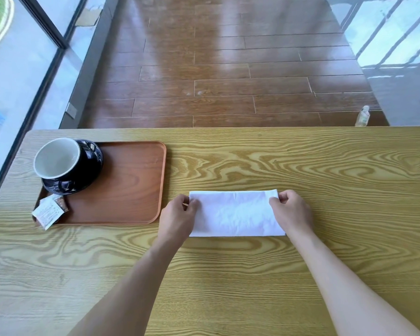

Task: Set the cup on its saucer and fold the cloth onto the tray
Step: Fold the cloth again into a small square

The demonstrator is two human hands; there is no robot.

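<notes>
Both hands pinch the cloth (235, 214): left hand (178, 215) at its left end, right hand (292, 212) at its right. White and folded into a long strip, it lies on the table (301, 163) beside the tray (131, 187). Cup (57, 157) sits on saucer (92, 161); packet (49, 210) print is unreadable.

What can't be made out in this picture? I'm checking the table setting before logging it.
- Saucer, head view: mostly covered by the cup; whether the cup sits centred is unclear.
- Packets: print too small to read.
- Cloth: number of folded layers hidden; the left hand and right hand cover its ends.
- Bottle on the floor: base cut off by the table edge.
</notes>
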